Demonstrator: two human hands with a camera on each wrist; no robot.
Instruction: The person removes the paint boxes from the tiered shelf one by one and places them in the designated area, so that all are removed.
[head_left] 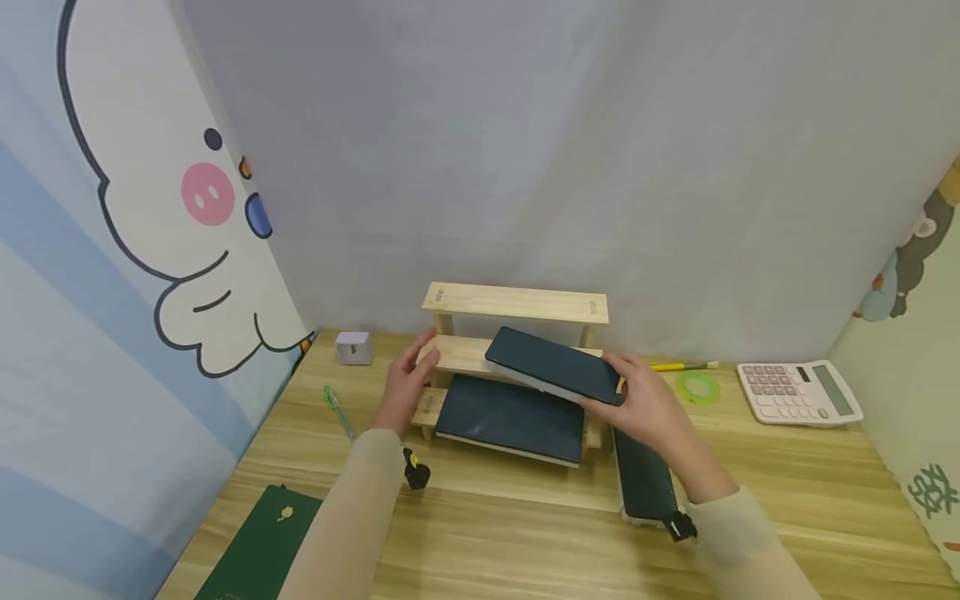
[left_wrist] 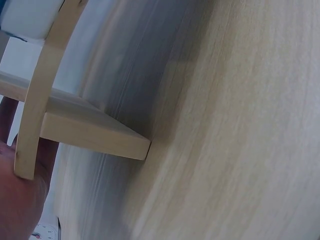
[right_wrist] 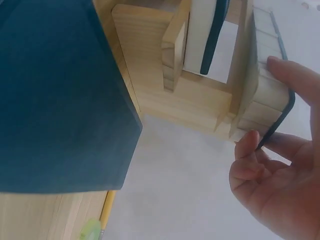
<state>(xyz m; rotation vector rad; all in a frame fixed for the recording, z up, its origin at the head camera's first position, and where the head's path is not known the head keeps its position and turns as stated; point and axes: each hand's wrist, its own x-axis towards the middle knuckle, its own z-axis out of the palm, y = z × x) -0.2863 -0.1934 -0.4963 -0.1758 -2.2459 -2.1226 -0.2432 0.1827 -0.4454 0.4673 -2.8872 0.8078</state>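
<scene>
My right hand (head_left: pixel 637 404) grips the right end of a dark-blue-covered book (head_left: pixel 551 362), fingers and thumb at its edges. This book sits tilted at the middle tier of a pale wooden stepped shelf (head_left: pixel 517 302); the right wrist view shows its white page side (right_wrist: pixel 262 90) beside the wood. My left hand (head_left: pixel 405 379) holds the shelf's left end at that tier, its thumb toward the front. On the lowest tier lies a second dark blue book (head_left: pixel 510 421), jutting past the front edge. A third dark book (head_left: pixel 643 475) is on the table under my right wrist.
Right of the shelf are a yellow-handled brush (head_left: pixel 682 366), a green tape roll (head_left: pixel 697 387) and a pink-white calculator (head_left: pixel 798 392). To the left stand a small lilac clock (head_left: pixel 354 348), a green pen (head_left: pixel 339 410) and a green notebook (head_left: pixel 262 542). A curtain (head_left: pixel 525 167) hangs behind.
</scene>
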